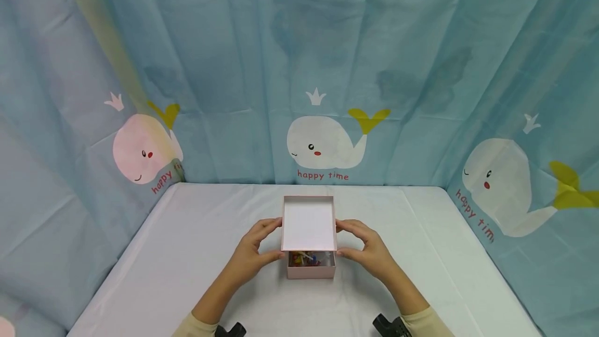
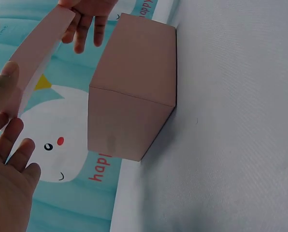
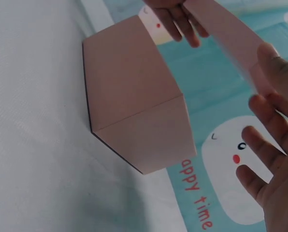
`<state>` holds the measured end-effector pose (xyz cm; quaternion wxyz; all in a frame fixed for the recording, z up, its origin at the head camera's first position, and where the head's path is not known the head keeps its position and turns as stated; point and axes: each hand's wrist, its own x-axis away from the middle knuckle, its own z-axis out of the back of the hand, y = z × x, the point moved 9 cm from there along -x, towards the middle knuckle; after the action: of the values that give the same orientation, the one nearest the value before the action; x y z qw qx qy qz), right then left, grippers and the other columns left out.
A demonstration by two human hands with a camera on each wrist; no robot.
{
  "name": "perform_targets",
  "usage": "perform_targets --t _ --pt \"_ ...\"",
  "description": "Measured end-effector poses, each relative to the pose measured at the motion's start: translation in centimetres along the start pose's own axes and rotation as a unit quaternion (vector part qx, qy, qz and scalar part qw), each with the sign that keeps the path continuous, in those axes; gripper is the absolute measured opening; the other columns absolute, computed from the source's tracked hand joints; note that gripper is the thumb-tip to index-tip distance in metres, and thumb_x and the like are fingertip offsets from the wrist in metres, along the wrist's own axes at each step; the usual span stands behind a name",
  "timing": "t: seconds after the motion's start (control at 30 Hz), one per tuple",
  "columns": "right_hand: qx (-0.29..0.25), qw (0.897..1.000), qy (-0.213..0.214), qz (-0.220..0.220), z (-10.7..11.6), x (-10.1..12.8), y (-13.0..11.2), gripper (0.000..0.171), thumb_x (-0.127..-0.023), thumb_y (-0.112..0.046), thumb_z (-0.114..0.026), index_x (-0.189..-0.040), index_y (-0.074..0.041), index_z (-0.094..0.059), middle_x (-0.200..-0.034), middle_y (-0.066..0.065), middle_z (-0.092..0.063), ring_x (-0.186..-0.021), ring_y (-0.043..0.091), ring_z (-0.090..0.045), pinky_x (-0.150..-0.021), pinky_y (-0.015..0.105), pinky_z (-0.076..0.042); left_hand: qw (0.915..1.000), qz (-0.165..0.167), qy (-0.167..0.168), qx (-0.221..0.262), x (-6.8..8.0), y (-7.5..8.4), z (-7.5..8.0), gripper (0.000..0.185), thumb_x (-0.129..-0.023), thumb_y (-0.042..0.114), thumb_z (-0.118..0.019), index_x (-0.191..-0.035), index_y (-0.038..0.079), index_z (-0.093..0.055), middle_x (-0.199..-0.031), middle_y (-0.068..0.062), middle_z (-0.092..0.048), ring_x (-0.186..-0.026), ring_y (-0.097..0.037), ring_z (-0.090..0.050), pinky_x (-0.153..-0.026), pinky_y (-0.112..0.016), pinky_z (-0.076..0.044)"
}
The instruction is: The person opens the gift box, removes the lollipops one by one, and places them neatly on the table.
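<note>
presently, at the middle of the white-covered table point(image 1: 187, 254), a pale pink cardboard box point(image 1: 311, 272) stands upright on its base, with small coloured items point(image 1: 304, 259) visible inside through the gap at its near edge; what they are cannot be made out. the pink lid point(image 1: 309, 222), white on its inner face, is held above the box and tilted, its near edge low over the opening and its far edge raised toward the backdrop. the left hand point(image 1: 255, 254) grips the lid's left side, thumb on the near corner and fingers point(image 1: 269, 224) curled along the edge. the right hand point(image 1: 367, 248) holds the opposite side in the same manner, thumb near the corner and fingers over the rim. in the left wrist view the lid point(image 2: 37, 53) sits clear of the box point(image 2: 134, 96), apart from its wall, with the left hand's fingertips point(image 2: 11, 72) against the lid's edge. the right wrist view shows the lid point(image 3: 226, 34) likewise separate from the box point(image 3: 134, 96). behind the table hangs a teal curtain point(image 1: 262, 66) printed with white whales and the words "happy time".
</note>
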<state>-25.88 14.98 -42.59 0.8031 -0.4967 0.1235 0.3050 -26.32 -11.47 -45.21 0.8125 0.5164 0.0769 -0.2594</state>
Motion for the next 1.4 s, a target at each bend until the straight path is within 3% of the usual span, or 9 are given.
perform_targets --t 0.13,0.23,0.43,0.7,0.93,1.07,1.33,1.4 --pt "-0.008 1.0 0.0 0.021 0.4 -0.2 -1.9 0.065 -0.076 0.0 -0.087 -0.136 0.006 -0.062 -0.141 0.025 -0.057 -0.131 0.044 -0.052 -0.11 0.014 -0.041 0.9999 -0.009 0.001 -0.008 -0.2 0.3 -0.1 0.081 -0.081 0.026 -0.086 -0.154 0.023 -0.049 -0.156 0.006 -0.046 -0.147 -0.022 -0.04 -0.118 -0.025 -0.041" --pt "-0.012 0.999 0.004 0.037 0.6 -0.2 -2.3 0.067 -0.075 0.003 -0.087 -0.136 0.008 -0.06 -0.147 0.029 -0.051 -0.135 0.049 -0.046 -0.113 0.012 -0.038 0.9999 -0.015 -0.003 -0.006 -0.4 0.6 -0.1 0.082 -0.082 0.027 -0.085 -0.154 0.023 -0.048 -0.161 0.006 -0.041 -0.151 -0.024 -0.036 -0.12 -0.034 -0.039" --pt "-0.001 0.999 0.014 0.042 0.4 -0.1 -1.7 0.07 -0.075 0.003 -0.086 -0.139 0.005 -0.059 -0.149 0.025 -0.052 -0.14 0.04 -0.045 -0.115 0.012 -0.036 1.0 0.005 -0.002 -0.002 -0.5 0.4 0.0 0.082 -0.081 0.03 -0.085 -0.154 0.026 -0.048 -0.163 0.003 -0.041 -0.151 -0.022 -0.035 -0.12 -0.048 -0.038" --pt "0.007 1.0 0.024 0.01 0.0 0.4 1.0 0.07 -0.075 -0.001 -0.088 -0.14 -0.002 -0.061 -0.15 0.014 -0.056 -0.141 0.033 -0.046 -0.116 0.012 -0.034 0.9999 0.016 0.004 -0.001 -0.5 0.1 0.1 0.081 -0.08 0.027 -0.087 -0.152 0.028 -0.05 -0.16 0.003 -0.045 -0.15 -0.022 -0.038 -0.119 -0.028 -0.035" --pt "0.017 1.0 0.017 0.006 -0.3 0.4 1.6 0.068 -0.079 -0.013 -0.089 -0.141 -0.01 -0.063 -0.149 0.008 -0.058 -0.14 0.031 -0.049 -0.115 0.016 -0.039 0.9997 0.023 0.0 -0.011 -0.4 -0.1 0.4 0.079 -0.081 0.027 -0.087 -0.152 0.027 -0.051 -0.159 0.002 -0.046 -0.15 -0.024 -0.039 -0.119 -0.053 -0.04" --pt "0.01 1.0 0.016 -0.003 -0.7 0.2 1.6 0.066 -0.082 -0.021 -0.087 -0.143 -0.016 -0.062 -0.15 0.001 -0.057 -0.141 0.025 -0.049 -0.116 0.018 -0.039 0.9995 0.025 -0.002 -0.02 -0.4 -0.3 0.9 0.078 -0.081 0.033 -0.086 -0.151 0.028 -0.052 -0.159 0.002 -0.047 -0.149 -0.024 -0.04 -0.118 -0.054 -0.041" --pt "0.011 1.0 0.001 -0.018 -2.6 -0.5 1.3 0.065 -0.084 -0.027 -0.086 -0.143 -0.016 -0.061 -0.15 -0.002 -0.057 -0.142 0.024 -0.049 -0.117 0.032 -0.045 0.9982 0.028 -0.007 -0.052 0.3 -0.9 2.8 0.077 -0.082 0.037 -0.084 -0.151 0.027 -0.052 -0.157 0.006 -0.048 -0.148 -0.026 -0.042 -0.115 -0.055 -0.044" --pt "0.004 1.0 -0.006 -0.023 -3.1 -0.7 1.1 0.065 -0.084 -0.027 -0.085 -0.143 -0.017 -0.061 -0.151 -0.003 -0.056 -0.142 0.024 -0.049 -0.118 0.034 -0.045 0.9976 0.032 -0.007 -0.061 0.6 -0.9 3.3 0.078 -0.082 0.04 -0.084 -0.151 0.027 -0.052 -0.157 0.007 -0.048 -0.148 -0.024 -0.042 -0.116 -0.05 -0.044"
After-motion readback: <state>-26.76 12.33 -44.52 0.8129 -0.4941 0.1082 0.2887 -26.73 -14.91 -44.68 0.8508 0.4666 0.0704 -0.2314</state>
